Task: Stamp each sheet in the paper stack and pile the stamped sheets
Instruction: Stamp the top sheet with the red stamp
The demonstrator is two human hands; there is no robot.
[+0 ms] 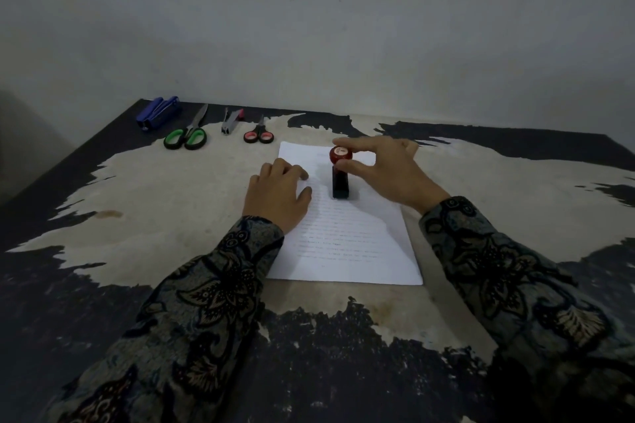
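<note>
Head view, one stamp (340, 175), two scissors (186, 136)

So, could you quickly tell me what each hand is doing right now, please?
Left hand: open, fingers resting flat on the paper stack.
Right hand: pinching the stamp by its red knob.

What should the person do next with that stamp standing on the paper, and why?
Probably press the stamp straight down, then lift it. The right hand already pinches its red knob, its dark base stands upright on the top sheet, and the left hand lies flat on the paper's left edge, steadying it. No mark shows on the sheet yet.
</note>
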